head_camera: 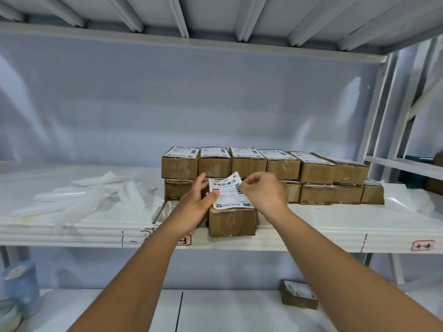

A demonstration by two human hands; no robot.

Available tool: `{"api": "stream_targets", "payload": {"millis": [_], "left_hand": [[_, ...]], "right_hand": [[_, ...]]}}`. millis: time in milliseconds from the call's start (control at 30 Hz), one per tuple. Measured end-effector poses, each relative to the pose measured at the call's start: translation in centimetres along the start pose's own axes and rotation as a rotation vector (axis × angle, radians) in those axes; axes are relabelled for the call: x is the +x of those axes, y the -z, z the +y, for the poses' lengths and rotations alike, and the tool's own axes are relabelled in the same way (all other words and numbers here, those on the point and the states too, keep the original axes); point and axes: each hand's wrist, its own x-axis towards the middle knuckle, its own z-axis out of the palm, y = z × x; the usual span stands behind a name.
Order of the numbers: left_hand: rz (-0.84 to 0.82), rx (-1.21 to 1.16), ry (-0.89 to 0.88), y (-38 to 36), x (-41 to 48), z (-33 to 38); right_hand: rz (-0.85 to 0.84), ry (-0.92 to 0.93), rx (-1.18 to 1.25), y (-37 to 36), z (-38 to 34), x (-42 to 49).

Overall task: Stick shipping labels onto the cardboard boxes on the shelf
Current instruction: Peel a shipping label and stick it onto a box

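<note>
A white shipping label (227,192) with barcodes hovers tilted over a small cardboard box (232,221) at the shelf's front edge. My left hand (199,200) holds the label's left edge, thumb on its face. My right hand (261,192) pinches the label's right edge with curled fingers. Behind stand two stacked rows of cardboard boxes (263,166); the top row carries labels on its upper faces.
Peeled white backing strips (96,192) lie scattered on the white shelf (335,226) at left. One labelled box (299,294) sits on the lower shelf, with tape rolls (19,291) at lower left. Shelf uprights (383,116) rise at right.
</note>
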Motion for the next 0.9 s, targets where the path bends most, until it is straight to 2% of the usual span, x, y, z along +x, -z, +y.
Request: {"api": "stream_targets", "payload": {"millis": [200, 467, 900], "left_hand": [[0.002, -0.025, 0.021, 0.0, 0.0, -0.2], [0.048, 0.079, -0.095, -0.1, -0.2, -0.3], [0.091, 0.113, -0.061, -0.3, 0.0, -0.8]], "right_hand": [[0.005, 0.099, -0.158, 0.0, -0.3, 0.1], [-0.058, 0.132, -0.219, -0.1, -0.4, 0.4], [-0.123, 0.163, -0.448, -0.2, -1.3, 0.7]]}}
